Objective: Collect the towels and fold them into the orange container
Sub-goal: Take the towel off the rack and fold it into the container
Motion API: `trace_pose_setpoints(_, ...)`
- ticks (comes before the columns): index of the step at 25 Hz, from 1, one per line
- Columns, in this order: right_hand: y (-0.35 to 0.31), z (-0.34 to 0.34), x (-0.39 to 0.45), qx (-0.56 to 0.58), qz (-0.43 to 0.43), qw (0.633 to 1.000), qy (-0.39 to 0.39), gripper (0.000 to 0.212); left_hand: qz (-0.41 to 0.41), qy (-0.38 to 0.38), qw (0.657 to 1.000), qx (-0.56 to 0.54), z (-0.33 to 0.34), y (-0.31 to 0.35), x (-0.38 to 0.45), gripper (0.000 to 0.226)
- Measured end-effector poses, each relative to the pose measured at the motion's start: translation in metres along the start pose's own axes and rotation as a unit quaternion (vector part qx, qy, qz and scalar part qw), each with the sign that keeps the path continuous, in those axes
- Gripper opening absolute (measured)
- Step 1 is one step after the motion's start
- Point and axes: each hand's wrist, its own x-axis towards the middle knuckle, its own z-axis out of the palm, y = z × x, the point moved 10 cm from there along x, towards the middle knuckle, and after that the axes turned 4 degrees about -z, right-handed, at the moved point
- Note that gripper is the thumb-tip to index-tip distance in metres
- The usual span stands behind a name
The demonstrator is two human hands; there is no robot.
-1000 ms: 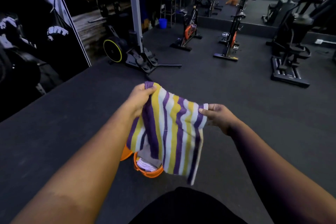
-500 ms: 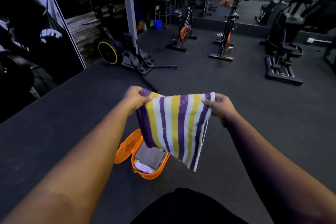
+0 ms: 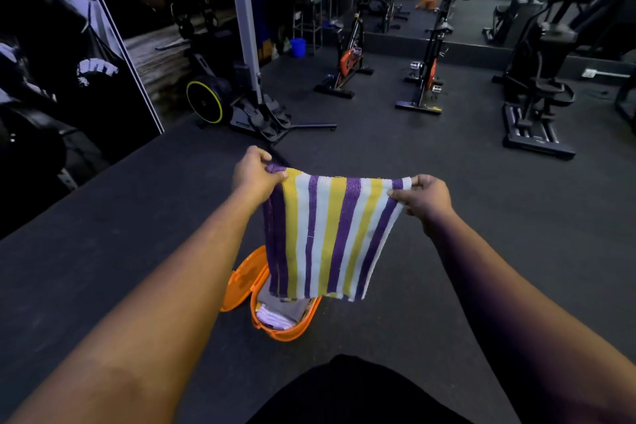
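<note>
Pinching striped towel [image 3: 330, 234] top corners, left hand [image 3: 256, 175] and right hand [image 3: 425, 198] fingers closed, orange container [image 3: 285, 330] seemingly below

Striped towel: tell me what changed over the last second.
The left hand and right hand drew apart, pulling the striped towel's bunched top edge out taut and level, so it now hangs flat. Both hands kept their grip; the orange container stayed open on the floor with folded towels inside.

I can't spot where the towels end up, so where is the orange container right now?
In the head view the orange container sits open on the dark floor, low and centre, partly hidden behind the striped towel that both hands hold up; its lid lies to its left.
</note>
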Motion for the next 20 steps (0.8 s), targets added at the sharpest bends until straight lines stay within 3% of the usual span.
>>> trace_pose_setpoints(3, -0.002, -0.002, 0.004, -0.006, -0.022, 1.000, -0.001, 0.050, 0.032, -0.074, 0.995, -0.052, 0.016, 0.000, -0.001, 0.049)
trace_pose_setpoints(6, -0.005, -0.001, 0.011, -0.126, -0.064, 0.990, -0.024, 0.038, 0.151, -0.112, 0.970, 0.156, 0.031, 0.015, -0.004, 0.044)
trace_pose_setpoints(9, -0.012, 0.001, 0.009, -0.243, -0.106, 0.964, -0.030, 0.018, 0.206, -0.065, 0.927, 0.306, 0.029, 0.027, -0.010, 0.027)
trace_pose_setpoints(12, -0.016, -0.002, 0.007, -0.314, -0.121, 0.941, -0.022, 0.006, 0.199, -0.009, 0.919, 0.340, 0.014, 0.029, -0.011, 0.022)
trace_pose_setpoints(14, -0.024, -0.006, 0.008, -0.279, -0.138, 0.950, -0.016, 0.006, 0.173, 0.004, 0.941, 0.289, 0.003, 0.025, -0.004, 0.026)
trace_pose_setpoints(16, -0.042, -0.003, 0.007, -0.093, -0.159, 0.982, -0.044, 0.008, 0.163, -0.017, 0.969, 0.182, -0.005, 0.026, 0.003, 0.025)
trace_pose_setpoints(18, -0.068, 0.000, -0.003, 0.110, -0.170, 0.976, -0.078, 0.011, 0.147, -0.067, 0.987, -0.019, -0.011, 0.034, 0.004, 0.022)
trace_pose_setpoints(20, -0.073, 0.015, -0.011, 0.084, -0.169, 0.971, -0.144, 0.029, 0.101, -0.122, 0.967, -0.198, -0.014, 0.049, 0.003, 0.021)
